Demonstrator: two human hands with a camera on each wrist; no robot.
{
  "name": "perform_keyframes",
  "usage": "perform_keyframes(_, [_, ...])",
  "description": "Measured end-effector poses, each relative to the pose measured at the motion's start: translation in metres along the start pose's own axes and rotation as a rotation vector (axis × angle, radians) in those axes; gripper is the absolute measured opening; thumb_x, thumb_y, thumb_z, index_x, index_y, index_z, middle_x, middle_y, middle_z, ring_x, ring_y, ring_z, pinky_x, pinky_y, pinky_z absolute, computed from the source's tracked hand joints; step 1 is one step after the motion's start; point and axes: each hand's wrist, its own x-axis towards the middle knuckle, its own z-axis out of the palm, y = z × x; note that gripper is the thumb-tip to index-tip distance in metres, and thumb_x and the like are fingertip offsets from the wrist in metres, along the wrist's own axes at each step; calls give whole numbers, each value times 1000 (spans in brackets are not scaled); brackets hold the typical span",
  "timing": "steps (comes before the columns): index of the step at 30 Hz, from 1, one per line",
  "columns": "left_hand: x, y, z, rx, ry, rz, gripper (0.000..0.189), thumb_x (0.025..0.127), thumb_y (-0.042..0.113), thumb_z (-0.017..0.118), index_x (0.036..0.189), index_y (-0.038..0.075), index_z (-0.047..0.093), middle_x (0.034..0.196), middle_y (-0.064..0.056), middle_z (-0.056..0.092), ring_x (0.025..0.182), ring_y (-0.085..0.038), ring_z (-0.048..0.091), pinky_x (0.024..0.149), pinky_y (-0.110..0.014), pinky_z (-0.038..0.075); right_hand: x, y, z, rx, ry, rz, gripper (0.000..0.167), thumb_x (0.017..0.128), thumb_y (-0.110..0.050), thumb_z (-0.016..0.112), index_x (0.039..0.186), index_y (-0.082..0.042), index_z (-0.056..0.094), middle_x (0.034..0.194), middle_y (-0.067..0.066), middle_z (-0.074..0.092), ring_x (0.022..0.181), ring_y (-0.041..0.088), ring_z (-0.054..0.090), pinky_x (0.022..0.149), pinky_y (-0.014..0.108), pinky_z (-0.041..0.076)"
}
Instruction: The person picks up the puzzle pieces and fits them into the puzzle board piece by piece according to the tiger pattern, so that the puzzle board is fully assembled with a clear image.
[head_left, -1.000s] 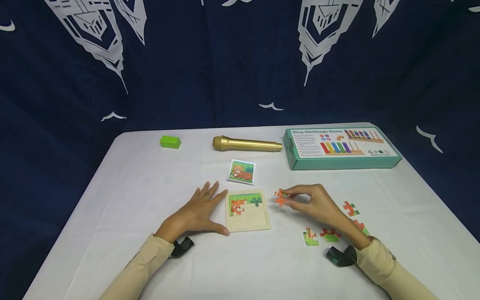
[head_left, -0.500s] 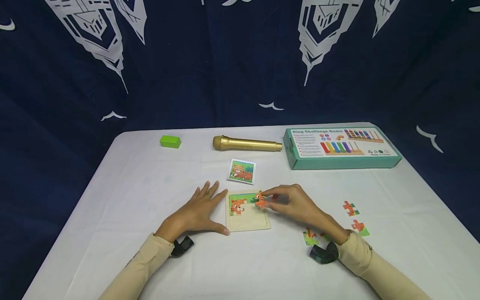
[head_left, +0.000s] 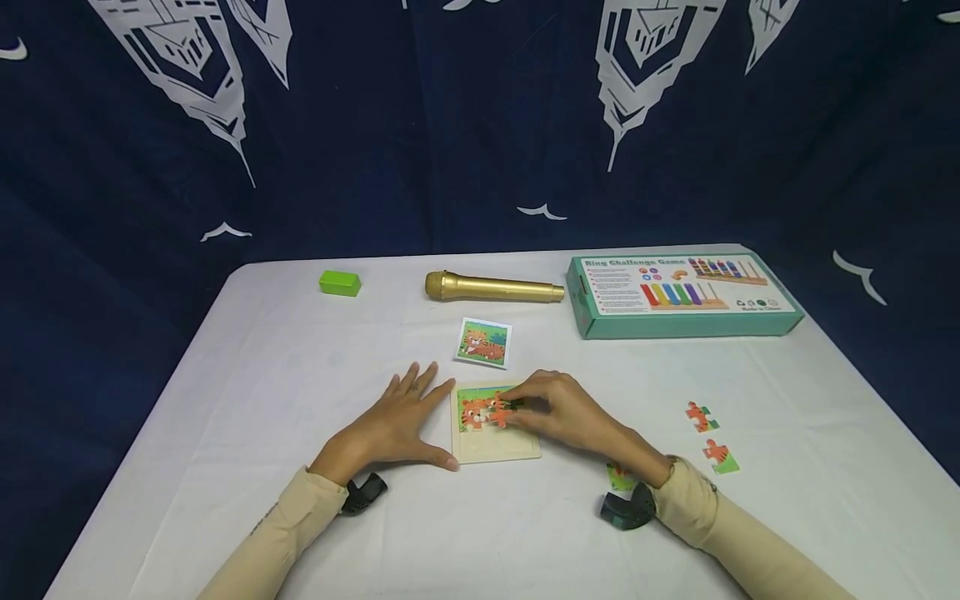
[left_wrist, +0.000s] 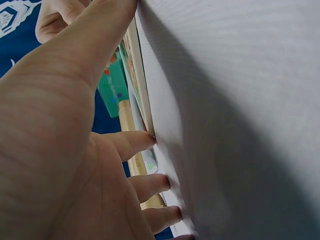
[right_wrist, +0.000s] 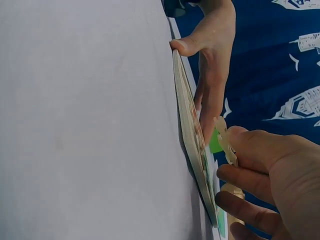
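A shallow wooden puzzle tray (head_left: 498, 450) lies in the middle of the table, its upper part filled with tiger pieces and green background. My left hand (head_left: 393, 425) rests spread at the tray's left side, forefinger and thumb touching its edge. My right hand (head_left: 562, 412) pinches an orange jigsaw piece (head_left: 498, 412) between thumb and forefinger over the tray. In the right wrist view this jigsaw piece (right_wrist: 225, 141) is tilted and held a little above the tray (right_wrist: 187, 130). Behind the tray lies a tiger picture card (head_left: 483, 342).
Loose jigsaw pieces lie to the right, among them one (head_left: 702, 417), another (head_left: 721, 456) and one (head_left: 621, 477) partly behind the right wrist. Farther back are a green block (head_left: 340, 283), a golden microphone (head_left: 495, 287) and a teal game box (head_left: 686, 296).
My right hand has moved left with the jigsaw piece, from beside the tray to over it, near the tiger's head. My left hand has stayed in place.
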Motion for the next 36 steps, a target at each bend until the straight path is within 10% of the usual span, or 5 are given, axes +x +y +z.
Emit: perform_keyframes(36, [-1, 0, -1, -5, -2, 1, 115, 64, 71, 73, 153, 13, 26, 160, -17, 7, 146, -38, -4, 117, -55, 3, 12, -11, 8, -215, -73, -144, 23, 84, -27, 75, 103, -14, 75, 99, -7, 68, 95, 8, 54, 84, 29, 47])
